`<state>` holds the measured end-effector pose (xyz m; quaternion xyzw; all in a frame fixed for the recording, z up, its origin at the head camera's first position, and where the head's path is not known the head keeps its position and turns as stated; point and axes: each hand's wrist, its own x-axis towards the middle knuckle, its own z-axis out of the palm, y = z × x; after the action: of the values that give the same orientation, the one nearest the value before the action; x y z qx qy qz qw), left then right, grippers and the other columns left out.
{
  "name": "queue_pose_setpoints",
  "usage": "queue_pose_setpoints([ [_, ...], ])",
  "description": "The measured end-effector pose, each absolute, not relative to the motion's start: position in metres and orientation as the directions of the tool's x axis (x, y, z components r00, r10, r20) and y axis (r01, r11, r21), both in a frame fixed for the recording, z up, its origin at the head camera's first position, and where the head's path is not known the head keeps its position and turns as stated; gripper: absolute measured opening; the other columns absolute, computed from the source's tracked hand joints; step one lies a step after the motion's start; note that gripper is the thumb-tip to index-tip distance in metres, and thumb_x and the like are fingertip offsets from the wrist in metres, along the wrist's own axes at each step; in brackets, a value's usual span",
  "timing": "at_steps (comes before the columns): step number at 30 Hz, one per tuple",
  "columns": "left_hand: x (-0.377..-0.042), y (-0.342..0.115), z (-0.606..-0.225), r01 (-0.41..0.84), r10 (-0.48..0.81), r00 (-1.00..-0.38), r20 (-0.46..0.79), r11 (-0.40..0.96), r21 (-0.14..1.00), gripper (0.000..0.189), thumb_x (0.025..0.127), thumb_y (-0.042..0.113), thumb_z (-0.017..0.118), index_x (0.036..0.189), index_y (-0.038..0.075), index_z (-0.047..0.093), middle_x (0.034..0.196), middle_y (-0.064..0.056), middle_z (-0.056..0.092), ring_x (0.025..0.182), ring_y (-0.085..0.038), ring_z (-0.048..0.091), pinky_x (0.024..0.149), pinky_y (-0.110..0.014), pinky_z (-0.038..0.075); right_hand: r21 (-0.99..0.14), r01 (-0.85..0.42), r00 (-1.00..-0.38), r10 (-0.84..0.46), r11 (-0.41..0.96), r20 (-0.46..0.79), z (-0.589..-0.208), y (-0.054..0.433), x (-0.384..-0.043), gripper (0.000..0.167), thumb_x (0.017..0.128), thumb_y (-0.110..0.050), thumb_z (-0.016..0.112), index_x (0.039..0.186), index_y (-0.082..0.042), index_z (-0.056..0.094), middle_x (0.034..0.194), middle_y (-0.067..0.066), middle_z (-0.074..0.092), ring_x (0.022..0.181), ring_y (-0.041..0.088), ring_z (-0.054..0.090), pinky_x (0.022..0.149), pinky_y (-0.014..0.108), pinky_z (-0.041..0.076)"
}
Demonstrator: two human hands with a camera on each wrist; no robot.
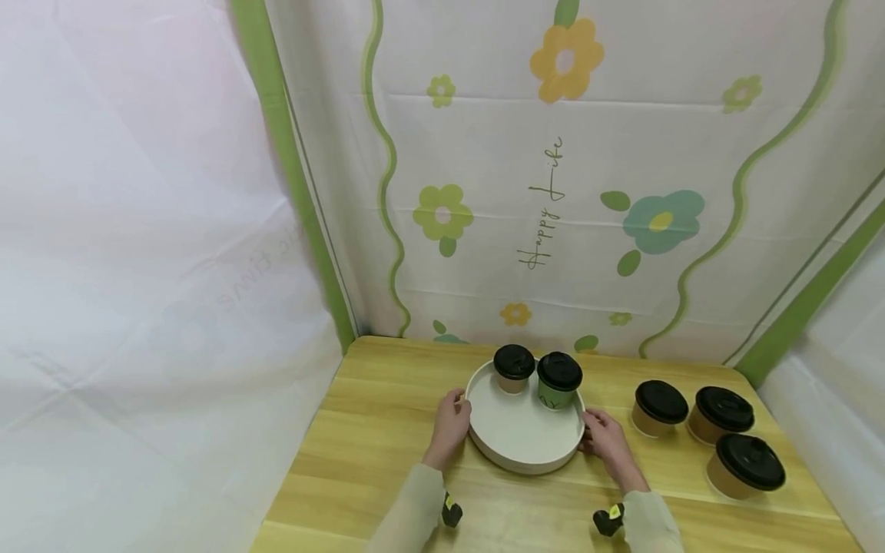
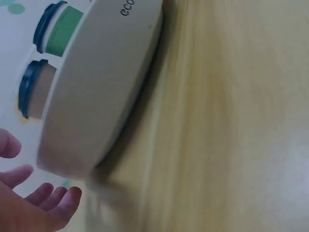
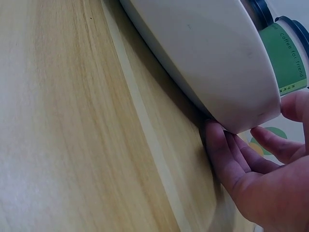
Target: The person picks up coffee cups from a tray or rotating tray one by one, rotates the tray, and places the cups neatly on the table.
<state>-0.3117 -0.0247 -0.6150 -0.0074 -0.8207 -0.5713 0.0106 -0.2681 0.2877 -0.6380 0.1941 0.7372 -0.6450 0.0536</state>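
Observation:
A round white tray (image 1: 525, 426) with a raised rim stands on the wooden table, between the two hands. Toward its far side it carries a small brown paper cup (image 1: 512, 382) and a green paper cup (image 1: 555, 396), both upright with black lids. At the tray's left edge is my left hand (image 1: 451, 425); the left wrist view shows its fingers (image 2: 67, 205) spread, a small gap from the wall. My right hand (image 1: 608, 444) holds the opposite edge, thumb at the rim and fingertips (image 3: 216, 133) at the lower edge.
Several black-lidded brown cups stand at the table's right, among them a left one (image 1: 659, 408), a back one (image 1: 720, 415) and a front one (image 1: 745, 466). A white patterned curtain (image 1: 484, 153) hangs behind the table (image 1: 359, 430), with white cloth at both sides.

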Motion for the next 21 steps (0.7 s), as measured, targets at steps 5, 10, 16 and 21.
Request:
queue_pose_setpoints([
  [5,-0.311,-0.023,-0.607,0.033,-0.009,-0.999,0.039,0.353,0.935,0.041,0.097,0.019,0.053,0.134,0.001,0.054,0.136,-0.025,0.051,0.119,-0.038,0.055,0.098,-0.051,0.05,-0.931,0.353,-0.919,0.218,0.088,-0.328,-0.641,0.289,-0.27,0.063,0.102,-0.043,0.047,0.147,0.001,0.035,0.119,0.018,0.061,0.09,0.014,0.063,0.075,0.032,0.059],
  [10,-0.304,-0.021,-0.607,-0.037,-0.038,-0.999,-0.028,0.264,0.964,0.044,0.095,0.018,0.054,0.135,-0.001,0.048,0.135,-0.029,0.049,0.121,-0.044,0.055,0.098,-0.051,0.052,-0.93,0.356,-0.918,0.219,0.089,-0.33,-0.641,0.289,-0.27,0.064,0.102,-0.044,0.047,0.147,0.0,0.035,0.119,0.019,0.061,0.09,0.014,0.063,0.075,0.032,0.059],
  [16,-0.286,-0.015,-0.614,-0.088,-0.08,-0.994,-0.074,0.189,0.978,0.046,0.094,0.017,0.055,0.134,-0.004,0.045,0.137,-0.032,0.045,0.128,-0.05,0.046,0.105,-0.058,0.043,-0.928,0.361,-0.916,0.222,0.097,-0.333,-0.64,0.288,-0.269,0.063,0.102,-0.044,0.046,0.147,0.0,0.036,0.119,0.018,0.059,0.092,0.016,0.061,0.075,0.032,0.059],
  [21,-0.275,-0.009,-0.62,-0.095,-0.104,-0.991,-0.079,0.161,0.982,0.046,0.093,0.015,0.056,0.133,-0.005,0.045,0.137,-0.029,0.047,0.129,-0.047,0.046,0.107,-0.057,0.041,-0.928,0.36,-0.917,0.221,0.1,-0.332,-0.639,0.288,-0.269,0.065,0.102,-0.044,0.046,0.147,0.0,0.035,0.121,0.019,0.058,0.094,0.016,0.061,0.076,0.033,0.058],
])
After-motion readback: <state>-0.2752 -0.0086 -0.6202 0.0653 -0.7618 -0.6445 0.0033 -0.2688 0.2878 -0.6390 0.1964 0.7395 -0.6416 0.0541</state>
